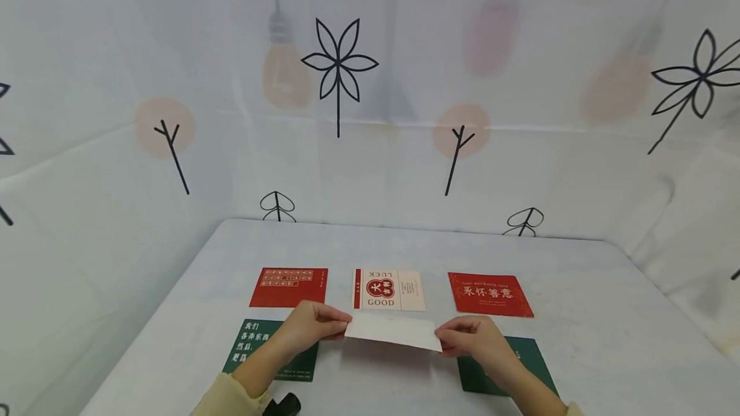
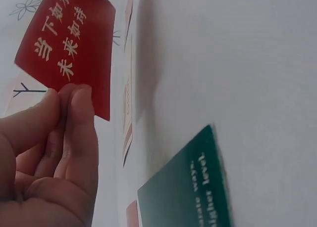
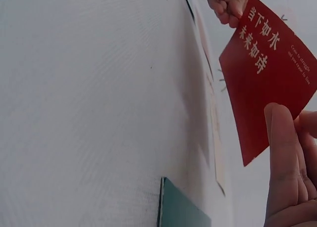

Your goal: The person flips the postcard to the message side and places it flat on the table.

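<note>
Between my two hands a card (image 1: 394,330) is held up over the white table, its pale side showing in the head view. The wrist views show its other side as a red face (image 2: 81,49) with light Chinese characters. My left hand (image 1: 312,327) pinches one end between thumb and fingers; my right hand (image 1: 475,340) pinches the opposite end. Below the left wrist lies a green card (image 1: 297,364) with white characters, partly covered by the arm. Another green card (image 1: 528,355) lies under the right hand and forearm, much of it hidden.
Behind the held card lie a red card (image 1: 289,287) at left, a cream card (image 1: 408,289) reading GOOD LUCK in the middle, and a red card (image 1: 491,294) at right. A black object (image 1: 283,405) shows by the left sleeve. A patterned cloth (image 1: 393,165) hangs behind the table.
</note>
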The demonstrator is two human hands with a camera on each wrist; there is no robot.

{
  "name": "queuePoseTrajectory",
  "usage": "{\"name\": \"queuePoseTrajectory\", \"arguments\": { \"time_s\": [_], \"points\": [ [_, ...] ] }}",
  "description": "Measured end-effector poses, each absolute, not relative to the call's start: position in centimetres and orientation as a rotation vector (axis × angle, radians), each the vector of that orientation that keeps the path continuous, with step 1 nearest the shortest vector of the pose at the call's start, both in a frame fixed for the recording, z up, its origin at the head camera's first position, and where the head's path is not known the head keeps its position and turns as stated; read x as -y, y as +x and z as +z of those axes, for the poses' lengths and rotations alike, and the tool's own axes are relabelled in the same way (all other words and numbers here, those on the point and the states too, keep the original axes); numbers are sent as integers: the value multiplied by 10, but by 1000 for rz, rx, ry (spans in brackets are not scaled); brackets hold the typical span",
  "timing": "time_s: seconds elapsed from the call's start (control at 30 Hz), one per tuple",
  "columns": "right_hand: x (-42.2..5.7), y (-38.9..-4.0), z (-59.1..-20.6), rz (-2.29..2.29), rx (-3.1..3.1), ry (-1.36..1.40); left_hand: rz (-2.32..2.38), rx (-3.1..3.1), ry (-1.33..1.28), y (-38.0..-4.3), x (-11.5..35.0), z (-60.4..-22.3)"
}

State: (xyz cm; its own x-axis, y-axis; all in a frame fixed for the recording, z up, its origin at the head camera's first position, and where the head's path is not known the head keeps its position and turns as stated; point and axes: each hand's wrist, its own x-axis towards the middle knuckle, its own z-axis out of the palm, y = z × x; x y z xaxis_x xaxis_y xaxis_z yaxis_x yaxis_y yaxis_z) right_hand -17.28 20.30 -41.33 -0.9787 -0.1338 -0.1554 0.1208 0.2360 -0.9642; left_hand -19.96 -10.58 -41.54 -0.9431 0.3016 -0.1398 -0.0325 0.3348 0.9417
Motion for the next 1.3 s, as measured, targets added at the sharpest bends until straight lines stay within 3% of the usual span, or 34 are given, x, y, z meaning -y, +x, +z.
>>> {"name": "queuePoseTrajectory", "arguments": {
  "time_s": [0.8,1.3],
  "points": [
    [-192,-174,-414,-1816,-2383,159,1681,-2265,88,-197,99,-414],
    [-184,-171,-416,-1713,-2420,253,1586,-2321,145,-191,98,-411]
  ]
}}
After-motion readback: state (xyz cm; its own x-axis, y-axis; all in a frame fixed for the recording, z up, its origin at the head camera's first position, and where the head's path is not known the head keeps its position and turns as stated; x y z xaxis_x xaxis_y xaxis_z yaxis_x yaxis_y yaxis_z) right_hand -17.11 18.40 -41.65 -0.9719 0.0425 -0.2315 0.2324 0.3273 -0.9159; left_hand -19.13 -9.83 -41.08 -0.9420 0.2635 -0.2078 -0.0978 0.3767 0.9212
